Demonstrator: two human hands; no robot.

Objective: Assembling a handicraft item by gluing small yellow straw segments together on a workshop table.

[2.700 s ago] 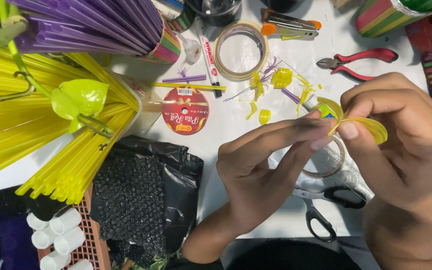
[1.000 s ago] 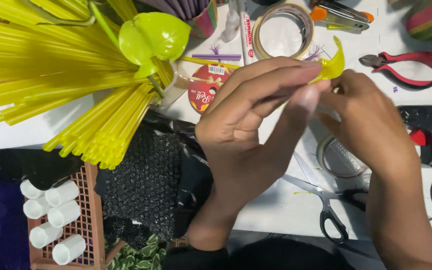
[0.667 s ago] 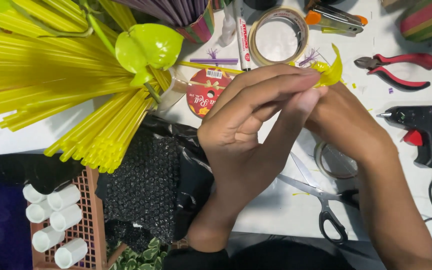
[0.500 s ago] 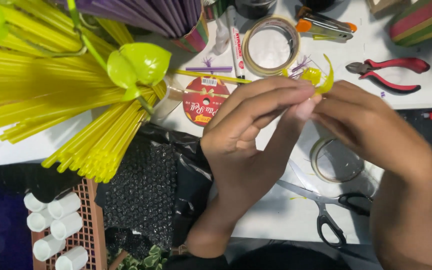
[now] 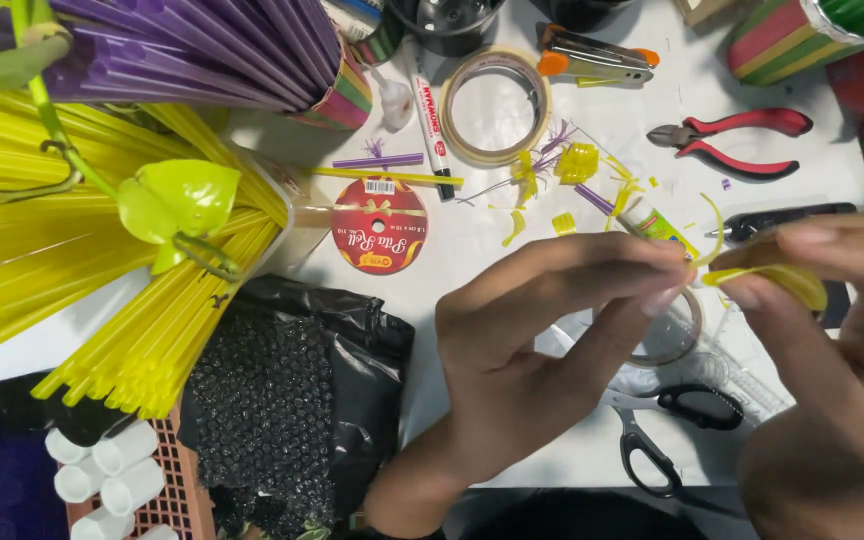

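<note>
Yellow plastic strip (image 5: pixel 772 280) pinched between both hands above white desk (image 5: pixel 512 250); left hand (image 5: pixel 542 350) fingers pressed on one end, right hand (image 5: pixel 832 330) thumb and forefinger grip curled end, keeping it taut. Scissors (image 5: pixel 672 435), tape ring (image 5: pixel 672 335) lie just beneath, within reach

Bright, even overhead light; soft shadows, right hand (image 5: pixel 832 340) motion-blurred.
</note>
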